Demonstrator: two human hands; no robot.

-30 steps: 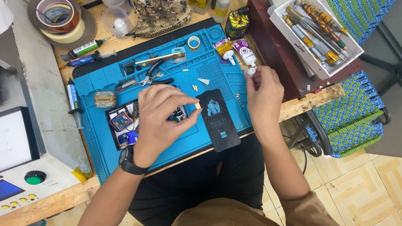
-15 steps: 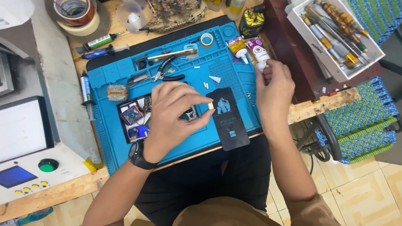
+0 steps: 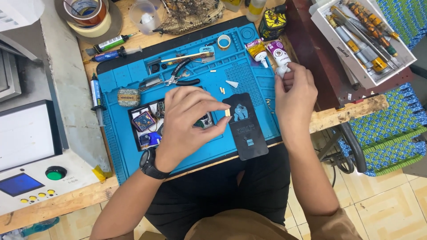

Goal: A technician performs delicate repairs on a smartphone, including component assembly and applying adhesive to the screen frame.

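Left hand (image 3: pixel 189 122) pinching small beige piece (image 3: pixel 227 112), right hand (image 3: pixel 294 95) gripping white tube (image 3: pixel 280 55)

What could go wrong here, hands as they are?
1. The left hand pinches a tiny pale piece by fingertips alone; a slip could lose it on the crowded blue mat.
2. The black card overhangs the mat's near edge and might get knocked off.
3. The right hand is at a small tube; squeezing may spill.

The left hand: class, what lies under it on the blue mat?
Under the left hand, part of an opened device shows on the blue mat: small coloured parts beside the palm. The hand covers the rest. Its fingertips pinch a small pale piece.
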